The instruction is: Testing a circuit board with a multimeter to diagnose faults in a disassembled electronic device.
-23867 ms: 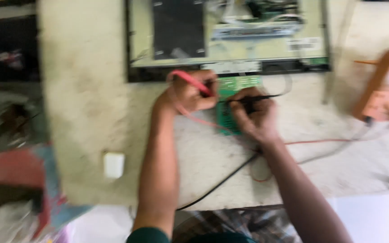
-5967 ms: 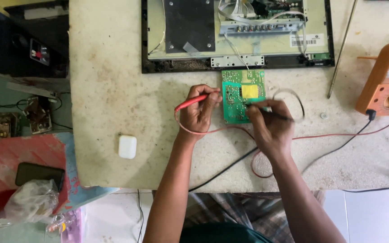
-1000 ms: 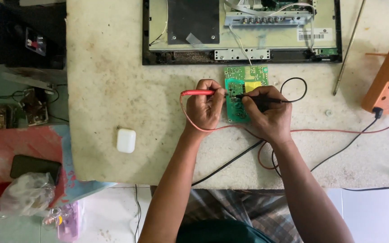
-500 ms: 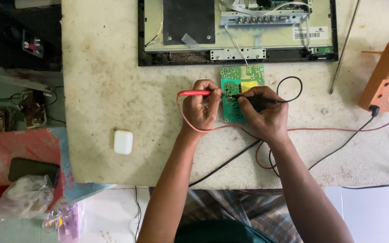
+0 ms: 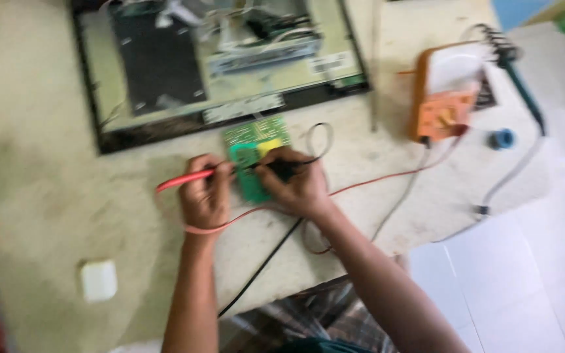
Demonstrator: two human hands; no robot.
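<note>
A small green circuit board [image 5: 254,145] with a yellow part lies on the stone table [image 5: 67,196], just below an opened flat screen chassis [image 5: 217,59]. My left hand [image 5: 205,196] grips a red test probe [image 5: 181,178], its tip at the board's left edge. My right hand [image 5: 295,180] holds a black test probe [image 5: 281,165] against the board. Red and black leads run off to an orange multimeter [image 5: 447,88] at the right. The picture is blurred by motion.
A white square block [image 5: 99,280] lies near the table's front left. A green-handled tool [image 5: 523,85] and a small blue ring [image 5: 501,138] sit beyond the multimeter. The table's right edge drops to a white tiled floor [image 5: 544,261].
The view has swung right and tilted, so the multimeter and floor now show more. Both hands stay on the board with their probes.
</note>
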